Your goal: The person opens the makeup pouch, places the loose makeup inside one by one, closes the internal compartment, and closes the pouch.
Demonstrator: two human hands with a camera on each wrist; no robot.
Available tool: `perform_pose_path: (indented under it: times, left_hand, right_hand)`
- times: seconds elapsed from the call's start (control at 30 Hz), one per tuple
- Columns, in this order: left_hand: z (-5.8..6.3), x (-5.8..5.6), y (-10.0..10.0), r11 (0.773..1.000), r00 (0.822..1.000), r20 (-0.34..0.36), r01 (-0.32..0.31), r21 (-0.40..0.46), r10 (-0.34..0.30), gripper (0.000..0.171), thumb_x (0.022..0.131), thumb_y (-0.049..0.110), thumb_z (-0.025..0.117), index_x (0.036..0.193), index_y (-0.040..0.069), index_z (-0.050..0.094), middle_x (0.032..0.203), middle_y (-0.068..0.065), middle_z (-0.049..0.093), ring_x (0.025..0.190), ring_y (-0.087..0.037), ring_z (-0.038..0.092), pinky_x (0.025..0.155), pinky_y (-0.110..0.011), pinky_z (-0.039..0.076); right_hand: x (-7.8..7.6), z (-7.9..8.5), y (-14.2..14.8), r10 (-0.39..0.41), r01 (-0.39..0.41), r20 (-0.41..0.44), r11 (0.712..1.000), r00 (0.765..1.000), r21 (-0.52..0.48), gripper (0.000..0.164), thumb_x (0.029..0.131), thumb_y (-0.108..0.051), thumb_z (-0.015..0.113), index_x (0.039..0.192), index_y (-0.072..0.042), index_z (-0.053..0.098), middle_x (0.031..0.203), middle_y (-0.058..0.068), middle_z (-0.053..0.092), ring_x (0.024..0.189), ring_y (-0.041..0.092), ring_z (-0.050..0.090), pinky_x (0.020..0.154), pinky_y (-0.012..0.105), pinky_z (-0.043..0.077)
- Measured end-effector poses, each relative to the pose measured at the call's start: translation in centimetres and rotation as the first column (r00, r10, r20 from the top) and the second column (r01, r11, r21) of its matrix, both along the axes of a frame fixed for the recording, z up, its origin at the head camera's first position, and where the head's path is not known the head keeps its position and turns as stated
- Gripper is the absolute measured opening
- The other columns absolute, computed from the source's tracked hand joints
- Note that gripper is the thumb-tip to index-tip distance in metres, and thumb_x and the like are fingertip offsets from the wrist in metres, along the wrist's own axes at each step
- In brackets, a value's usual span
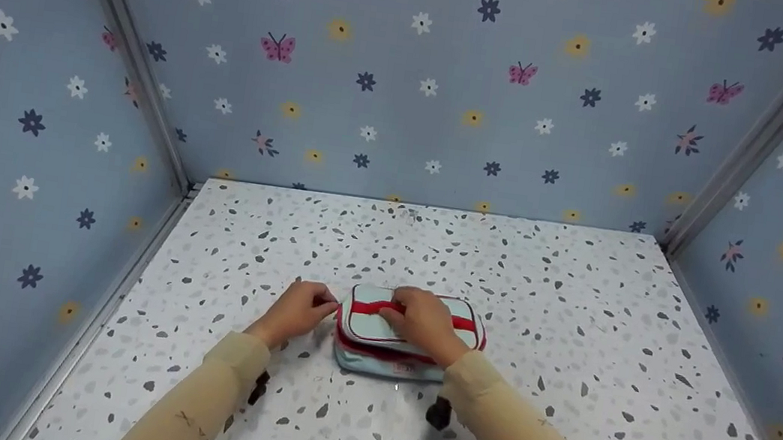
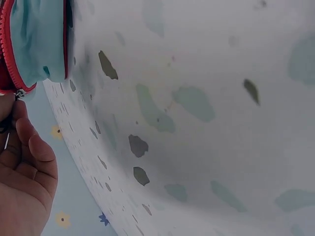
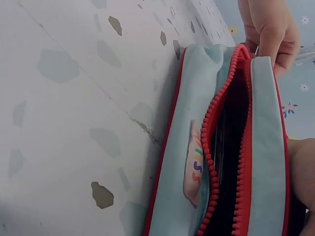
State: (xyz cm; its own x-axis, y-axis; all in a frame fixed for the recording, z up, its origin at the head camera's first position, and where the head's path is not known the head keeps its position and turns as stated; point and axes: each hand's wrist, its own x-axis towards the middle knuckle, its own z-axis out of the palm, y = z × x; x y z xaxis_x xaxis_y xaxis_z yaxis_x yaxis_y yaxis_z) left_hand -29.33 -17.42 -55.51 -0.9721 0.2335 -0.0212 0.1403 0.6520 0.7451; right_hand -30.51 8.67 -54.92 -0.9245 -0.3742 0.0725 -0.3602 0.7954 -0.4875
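A light blue pencil case with red trim lies on the speckled table. My left hand is at its left end, where thumb and fingertips pinch the zipper pull. Across the lid runs a red strap, which my right hand grips from above with curled fingers. Along the front side the red zipper gapes, and dark, slim items show dimly inside. A small pink label sits on the case's front wall.
The speckled tabletop is bounded by flowered blue panels at the back and both sides. Grey metal posts stand at the corners. Beneath each wrist hangs a small black device.
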Motion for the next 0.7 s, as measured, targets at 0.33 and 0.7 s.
perform_pose_path:
  times: [0.33, 0.7]
  left_hand:
    - [0.5, 0.6, -1.1, 0.992, 0.992, 0.047, 0.117, 0.052, -0.119, 0.013, 0.106, 0.014, 0.071, 0.102, 0.005, 0.080, 0.100, -0.012, 0.077, 0.082, -0.013, 0.060, 0.076, -0.029, 0.050]
    - [0.2, 0.1, -1.2, 0.987, 0.986, 0.055, 0.156, 0.042, -0.158, 0.013, 0.105, 0.014, 0.071, 0.101, 0.004, 0.079, 0.097, -0.004, 0.077, 0.085, -0.012, 0.062, 0.080, -0.030, 0.052]
  right_hand:
    - [0.0, 0.4, -0.4, -0.063, 0.064, 0.087, 0.998, 0.994, -0.012, 0.022, 0.103, -0.036, 0.076, 0.098, -0.015, 0.075, 0.082, -0.001, 0.064, 0.077, 0.018, 0.056, 0.073, 0.034, 0.047]
    - [0.3, 0.5, 0.4, 0.092, -0.094, 0.053, 0.995, 0.994, 0.034, 0.033, 0.102, -0.045, 0.075, 0.107, -0.012, 0.070, 0.093, 0.002, 0.068, 0.083, 0.021, 0.060, 0.080, 0.039, 0.052]
